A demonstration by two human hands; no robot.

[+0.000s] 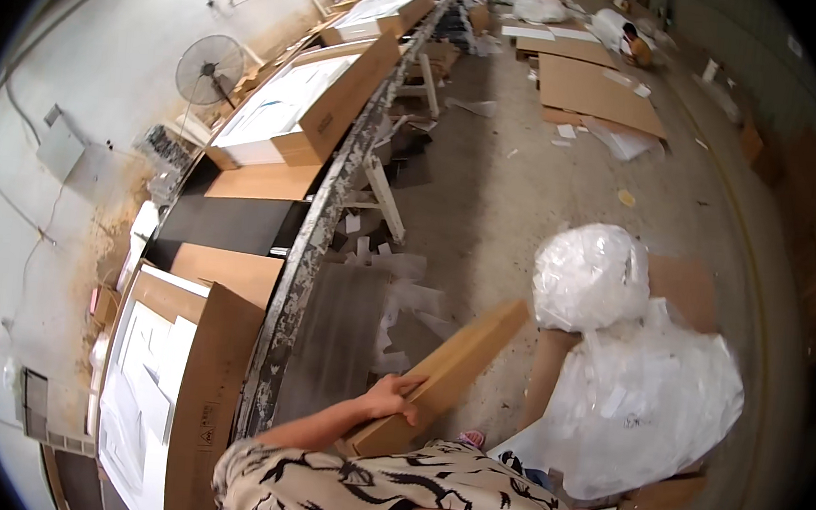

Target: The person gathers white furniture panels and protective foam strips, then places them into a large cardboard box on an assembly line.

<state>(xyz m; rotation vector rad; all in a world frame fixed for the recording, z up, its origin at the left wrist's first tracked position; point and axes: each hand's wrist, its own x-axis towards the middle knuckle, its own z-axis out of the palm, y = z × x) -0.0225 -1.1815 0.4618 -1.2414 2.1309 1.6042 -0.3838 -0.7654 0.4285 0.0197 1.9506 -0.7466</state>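
Note:
My left hand (392, 398) is closed over the edge of a long, narrow brown cardboard box (458, 355). The box is tilted, its far end pointing up and to the right, over the floor beside the conveyor. Its far end is slightly blurred. My left arm reaches out from a cream sleeve with a dark pattern. Nowhere in the head view does my right hand show. Left of my arm, a large open carton (202, 373) with white panels and sheets inside lies on the conveyor (228, 224).
White plastic bundles (645, 408) sit on cardboard to my right, with another clear plastic bundle (590, 277) behind. More open cartons (343, 106) line the conveyor. Flat cardboard (598, 93) and scraps lie on the floor. A person (638, 49) crouches far off. A fan (209, 69) stands near the wall.

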